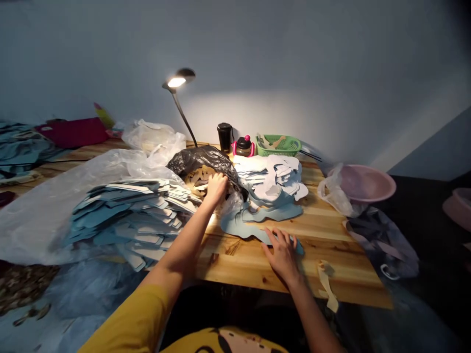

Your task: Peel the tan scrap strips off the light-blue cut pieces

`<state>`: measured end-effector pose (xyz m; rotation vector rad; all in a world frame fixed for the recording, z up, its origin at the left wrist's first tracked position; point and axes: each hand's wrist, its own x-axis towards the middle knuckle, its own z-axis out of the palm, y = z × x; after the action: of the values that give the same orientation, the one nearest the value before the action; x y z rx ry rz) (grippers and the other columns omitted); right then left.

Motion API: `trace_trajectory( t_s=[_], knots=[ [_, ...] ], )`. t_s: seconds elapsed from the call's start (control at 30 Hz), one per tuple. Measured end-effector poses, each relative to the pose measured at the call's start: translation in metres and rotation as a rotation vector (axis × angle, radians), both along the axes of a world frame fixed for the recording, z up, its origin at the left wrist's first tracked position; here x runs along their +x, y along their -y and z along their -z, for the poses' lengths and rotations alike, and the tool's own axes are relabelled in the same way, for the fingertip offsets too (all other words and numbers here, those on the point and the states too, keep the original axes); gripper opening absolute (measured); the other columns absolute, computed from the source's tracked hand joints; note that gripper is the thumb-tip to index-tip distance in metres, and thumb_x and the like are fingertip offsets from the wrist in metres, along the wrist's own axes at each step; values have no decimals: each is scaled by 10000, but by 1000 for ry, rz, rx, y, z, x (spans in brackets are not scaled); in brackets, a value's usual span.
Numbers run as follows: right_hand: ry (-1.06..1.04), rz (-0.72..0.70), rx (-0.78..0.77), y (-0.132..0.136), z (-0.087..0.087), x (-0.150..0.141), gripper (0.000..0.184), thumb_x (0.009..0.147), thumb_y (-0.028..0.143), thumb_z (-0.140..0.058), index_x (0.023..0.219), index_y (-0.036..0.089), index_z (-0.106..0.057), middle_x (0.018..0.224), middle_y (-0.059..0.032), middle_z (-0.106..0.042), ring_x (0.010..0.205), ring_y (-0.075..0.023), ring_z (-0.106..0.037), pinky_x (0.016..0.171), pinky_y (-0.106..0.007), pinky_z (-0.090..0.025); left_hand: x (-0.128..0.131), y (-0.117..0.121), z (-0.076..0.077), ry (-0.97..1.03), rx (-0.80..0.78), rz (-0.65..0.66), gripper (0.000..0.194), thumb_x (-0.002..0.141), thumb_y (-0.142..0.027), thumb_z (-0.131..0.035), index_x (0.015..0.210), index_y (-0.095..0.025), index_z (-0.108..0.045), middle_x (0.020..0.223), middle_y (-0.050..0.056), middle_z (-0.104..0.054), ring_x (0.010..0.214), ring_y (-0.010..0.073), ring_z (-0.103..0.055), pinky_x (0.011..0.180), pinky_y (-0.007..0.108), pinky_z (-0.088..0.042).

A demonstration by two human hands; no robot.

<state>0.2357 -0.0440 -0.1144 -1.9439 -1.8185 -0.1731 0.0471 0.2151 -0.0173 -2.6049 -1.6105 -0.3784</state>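
A glossy black plastic bag (200, 161) and matt blue card cutouts (239, 228) lie on smooth varnished pine (324, 260).

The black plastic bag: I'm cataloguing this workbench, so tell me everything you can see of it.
The black plastic bag is thin, glossy and crumpled, lying on its side on the wooden tabletop with its mouth open toward the person. Tan cut pieces show inside. The person's left hand reaches into the opening, against its lower edge. A stack of pale cut pieces lies close beside its right side.
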Motion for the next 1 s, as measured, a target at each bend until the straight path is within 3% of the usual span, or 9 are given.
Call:
trace_trajectory(
  t_s=[0.2,0.33,0.43,0.5,0.63,0.7,0.77,0.87,1.0],
  knots=[
    [-89,-112,-138,-4,-15,-9,400,946,266,-546,1344,258,-587,1345,-127,-606,1267,-299,-517,1126,-644,-218,-15,51,-25,-36,35,-16,371,948,-75,-305,1201,-119,-573,1042,167,-645,984,275,-625,808,353,-457],
    [-86,-202,-186,16,-11,-27,448,979,311,-507,1424,255,-518,1434,-137,-555,1341,-301,-479,1157,-668,-145,-33,102,-31,-66,191,-74,235,959,-158,-389,1030,-115,-609,919,149,-620,891,287,-609,770,378,-474],
    [-57,-319,-207,36,-10,-35,517,970,361,-537,1473,268,-461,1531,-141,-452,1435,-327,-376,1152,-712,-95,-44,143,-18,47,231,42,254,969,-338,-490,1091,-146,-605,889,108,-596,856,264,-586,760,367,-491],
    [-158,-354,-184,44,-13,-34,440,980,331,-521,1416,272,-534,1495,-131,-502,1407,-307,-429,1159,-699,-130,-45,170,-1,131,165,185,261,962,-338,-515,1143,-166,-595,901,84,-590,844,237,-579,748,339,-499],
    [-719,-262,-57,47,-30,-27,292,962,375,-557,1140,204,-713,1167,-127,-719,1085,-245,-671,1002,-462,-502,-34,210,30,118,39,396,280,898,-166,-541,1173,-163,-590,943,84,-586,868,234,-567,780,349,-507],
    [-960,-234,-131,46,-42,-27,298,902,420,-644,1063,185,-731,946,-92,-750,848,-212,-700,754,-331,-577,-28,220,38,80,34,412,324,888,-135,-520,1207,-151,-577,937,88,-584,865,242,-557,786,369,-507],
    [-1072,-234,-228,46,-52,-31,273,865,429,-684,942,175,-745,784,-50,-727,697,-177,-662,618,-272,-541,-25,224,41,69,37,423,342,905,-132,-485,1238,-143,-562,933,92,-583,860,242,-552,787,379,-504],
    [-1142,-234,-266,46,-61,-37,285,866,419,-667,755,161,-717,688,-34,-691,626,-147,-618,576,-247,-503,-26,224,40,116,17,484,375,936,-152,-451,1302,-149,-528,960,99,-584,890,242,-557,795,379,-501],
    [-1235,-237,-285,47,-64,-39,283,829,437,-692,813,156,-722,734,-49,-715,617,-142,-619,578,-251,-513,-33,224,37,78,30,538,396,983,-183,-415,1370,-153,-492,972,106,-590,883,242,-559,786,381,-493]
  ],
)
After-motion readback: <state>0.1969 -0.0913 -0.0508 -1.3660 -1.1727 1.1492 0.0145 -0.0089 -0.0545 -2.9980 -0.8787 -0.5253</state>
